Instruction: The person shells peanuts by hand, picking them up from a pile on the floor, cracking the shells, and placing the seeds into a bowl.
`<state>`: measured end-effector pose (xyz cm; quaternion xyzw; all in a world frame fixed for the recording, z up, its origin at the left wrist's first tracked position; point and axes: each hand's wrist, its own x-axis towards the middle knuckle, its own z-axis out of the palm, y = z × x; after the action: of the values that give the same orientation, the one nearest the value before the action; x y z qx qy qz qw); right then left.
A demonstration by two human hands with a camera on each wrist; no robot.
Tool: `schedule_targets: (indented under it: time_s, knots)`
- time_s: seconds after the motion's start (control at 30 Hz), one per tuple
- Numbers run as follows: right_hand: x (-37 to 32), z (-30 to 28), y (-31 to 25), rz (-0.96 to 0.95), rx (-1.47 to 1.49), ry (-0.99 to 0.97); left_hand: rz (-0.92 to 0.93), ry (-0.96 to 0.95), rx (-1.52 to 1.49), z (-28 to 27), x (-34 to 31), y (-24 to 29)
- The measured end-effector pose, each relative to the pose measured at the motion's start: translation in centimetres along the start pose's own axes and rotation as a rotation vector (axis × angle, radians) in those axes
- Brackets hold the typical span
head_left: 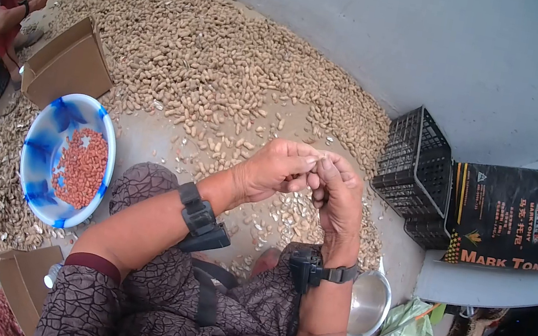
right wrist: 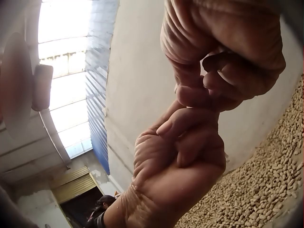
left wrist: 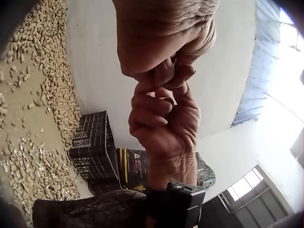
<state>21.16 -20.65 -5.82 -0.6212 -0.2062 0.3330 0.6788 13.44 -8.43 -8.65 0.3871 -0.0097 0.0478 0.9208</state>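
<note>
My left hand (head_left: 274, 172) and right hand (head_left: 341, 198) meet fingertip to fingertip in front of me, above the floor. Thumbs and fingers of both pinch a peanut (head_left: 320, 157), of which only a small pale bit shows; the fingers hide the rest. Both wrist views show the curled fingers of the left hand (right wrist: 180, 156) and right hand (left wrist: 164, 118) pressed close together. Beyond them spreads a large heap of unshelled peanuts (head_left: 196, 49). Empty shells (head_left: 292, 218) lie scattered on the floor below the hands. On the left, a blue-and-white basin (head_left: 29, 153) contains reddish shelled kernels (head_left: 80, 168).
Black plastic crates (head_left: 416, 160) stand at the right beside a black printed sack (head_left: 513, 219). A metal bowl (head_left: 367, 305) and a green bag (head_left: 409, 328) are near my right forearm. Cardboard (head_left: 69, 67) leans behind the basin, and another person's arm (head_left: 6, 18) shows far left.
</note>
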Motion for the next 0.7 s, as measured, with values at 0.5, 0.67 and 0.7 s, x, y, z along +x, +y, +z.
schedule_targets:
  time_s: [0.5, 0.67, 0.7]
  knots:
    - [-0.4, -0.1, -0.3, 0.038, 0.134, -0.143, 0.088, -0.083, 0.359, 0.4, -0.1, 0.3]
    - [-0.3, -0.5, -0.1, 0.078, 0.196, -0.168, 0.077, -0.135, 0.325, 1.0, -0.4, 1.0]
    - [-0.3, -0.5, 0.0, 0.082, 0.232, -0.171, 0.063, -0.158, 0.326, 0.8, -0.4, 1.1]
